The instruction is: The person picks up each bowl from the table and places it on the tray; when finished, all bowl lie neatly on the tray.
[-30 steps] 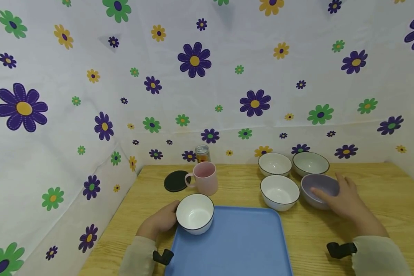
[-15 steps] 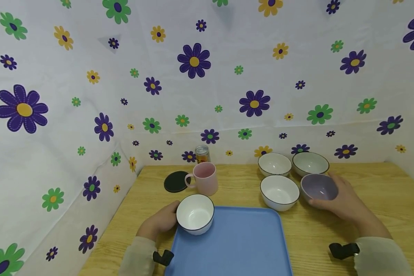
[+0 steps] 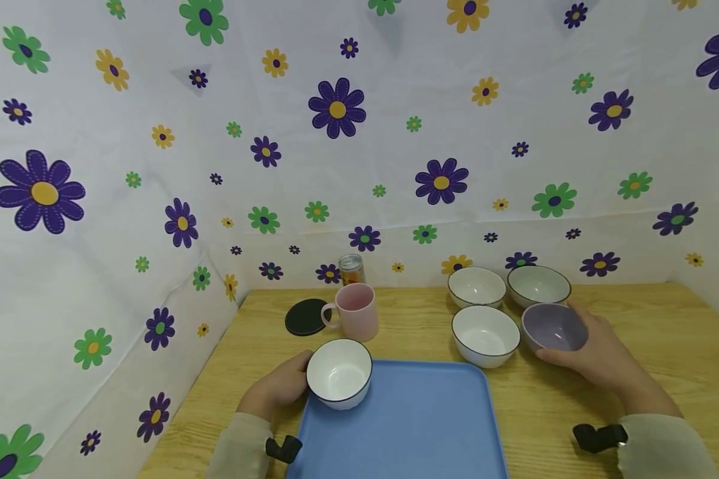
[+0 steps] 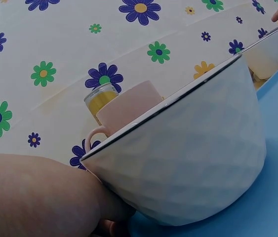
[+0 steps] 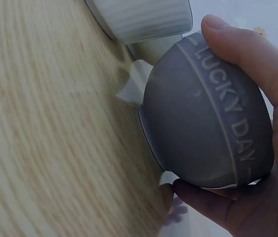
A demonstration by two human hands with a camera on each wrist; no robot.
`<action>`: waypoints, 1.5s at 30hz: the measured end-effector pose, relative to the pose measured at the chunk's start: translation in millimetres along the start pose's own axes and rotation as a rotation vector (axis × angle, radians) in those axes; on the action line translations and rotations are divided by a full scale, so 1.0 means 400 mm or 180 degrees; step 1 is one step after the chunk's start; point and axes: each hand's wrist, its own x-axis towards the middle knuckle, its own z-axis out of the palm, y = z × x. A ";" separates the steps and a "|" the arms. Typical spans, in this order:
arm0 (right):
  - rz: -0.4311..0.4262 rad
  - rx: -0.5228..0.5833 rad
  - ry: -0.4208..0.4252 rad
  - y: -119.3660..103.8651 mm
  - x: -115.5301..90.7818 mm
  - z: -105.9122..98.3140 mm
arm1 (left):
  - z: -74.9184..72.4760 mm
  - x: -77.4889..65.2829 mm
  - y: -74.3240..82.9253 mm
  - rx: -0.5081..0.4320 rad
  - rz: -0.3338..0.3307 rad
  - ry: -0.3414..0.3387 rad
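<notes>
At the far left corner of the blue tray is a white bowl with a dark rim and a faceted outside. My left hand holds this bowl by its left side; its fingertips are mostly hidden behind and below the bowl in the left wrist view. To the right, my right hand grips a purple bowl, thumb on the near side and fingers round the far side. Raised "LUCKY DAY" lettering runs along the purple bowl in the right wrist view.
A white bowl stands just left of the purple one. Behind are another white bowl and a pale dark-rimmed bowl. A pink mug, a can and a black round coaster sit at the back left.
My right hand has closed in on the purple bowl; its thumb has moved from over the bowl's inside to the near outer side. The left hand and white bowl stay put.
</notes>
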 end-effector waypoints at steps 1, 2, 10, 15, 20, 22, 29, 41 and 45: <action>0.0015 -0.0005 0.0000 0.001 0.000 0.000 | 0.001 -0.001 0.001 -0.0001 -0.0005 -0.0004; 0.0015 -0.0003 0.0004 0.002 -0.001 0.001 | 0.001 -0.002 0.003 -0.0005 -0.0002 -0.0010; -0.0071 -0.0042 0.0083 0.001 0.006 0.003 | 0.003 -0.004 0.008 -0.0017 -0.0057 0.0005; -0.0128 -0.0020 0.0102 -0.004 0.009 0.002 | 0.004 -0.004 0.007 -0.0033 -0.0072 0.0042; -0.0141 0.0006 0.0108 -0.010 0.004 -0.001 | 0.004 -0.004 0.005 -0.0031 -0.0083 0.0025; -0.0193 0.0039 0.0136 -0.014 0.002 -0.005 | 0.004 -0.002 0.002 -0.0022 -0.0077 0.0017; -0.0169 -0.0020 0.0236 -0.029 -0.002 -0.019 | 0.001 0.000 0.003 0.0015 -0.0073 0.0015; -0.0375 -0.0062 0.0548 -0.077 -0.019 -0.035 | 0.001 -0.003 0.002 -0.0043 -0.0075 0.0023; -0.0553 -0.0016 0.0655 -0.112 -0.030 -0.043 | -0.001 -0.007 0.008 -0.0009 -0.0052 0.0031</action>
